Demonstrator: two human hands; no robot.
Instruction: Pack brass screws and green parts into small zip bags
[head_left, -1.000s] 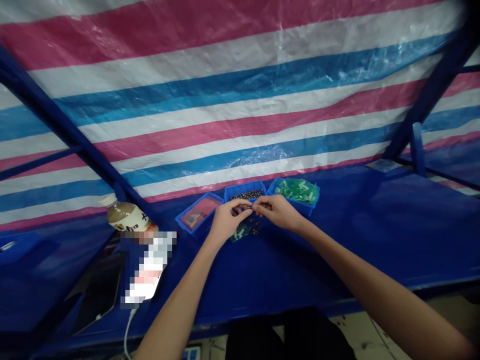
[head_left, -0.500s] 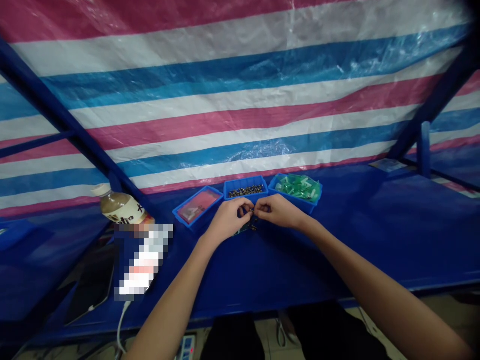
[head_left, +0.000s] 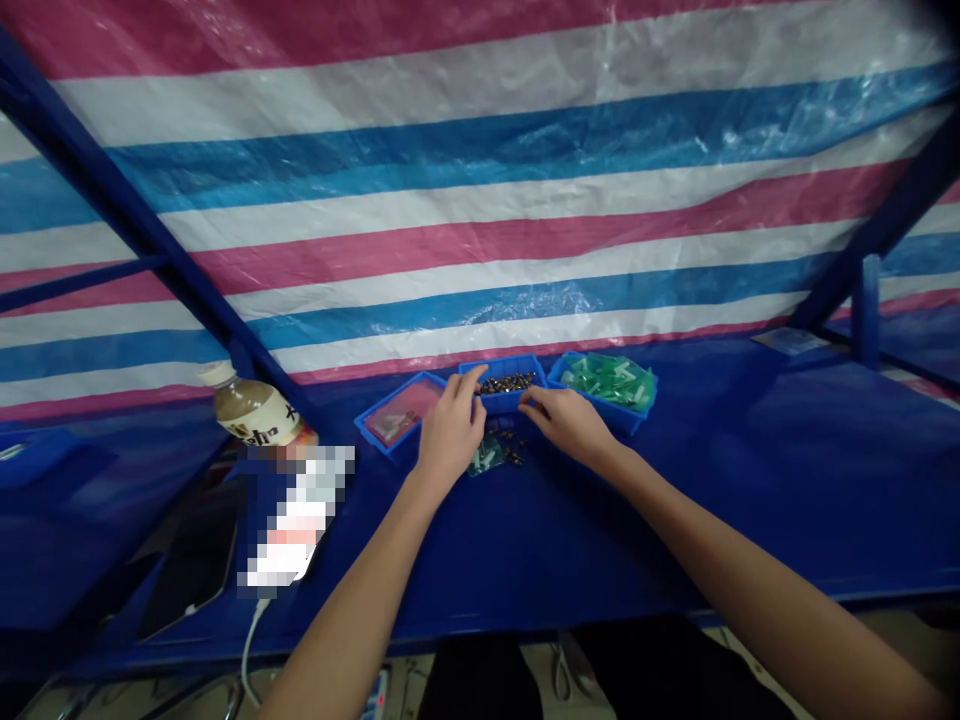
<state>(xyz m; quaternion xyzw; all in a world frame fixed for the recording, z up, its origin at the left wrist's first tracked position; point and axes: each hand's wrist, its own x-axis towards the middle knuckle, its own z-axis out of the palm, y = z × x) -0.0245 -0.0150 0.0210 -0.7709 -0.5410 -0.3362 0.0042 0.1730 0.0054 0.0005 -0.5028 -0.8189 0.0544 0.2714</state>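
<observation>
My left hand (head_left: 451,425) is open, its fingers reaching to the left end of the middle blue bin (head_left: 504,403). Small metal fittings (head_left: 511,383) fill that bin. At the bin's front right corner, my right hand (head_left: 570,422) has its fingers curled together; whatever they pinch, if anything, is too small to make out. On the table between the hands lies a small clear greenish bag (head_left: 487,456) with pale pieces in it. Several loose metal fittings (head_left: 514,456) are scattered beside the bag.
A right-hand blue bin (head_left: 631,422) holds green plastic bags (head_left: 611,380). The left blue bin (head_left: 384,447) contains a reddish bag (head_left: 409,405). Further left are a drink bottle (head_left: 255,410), a blurred-out phone-like device (head_left: 300,530) on a cable, and a dark tablet (head_left: 191,565).
My hands were together over the loose fittings and have moved apart. The left has opened and reached forward to the middle bin; the right has shifted right. The bag and fittings are uncovered again.
</observation>
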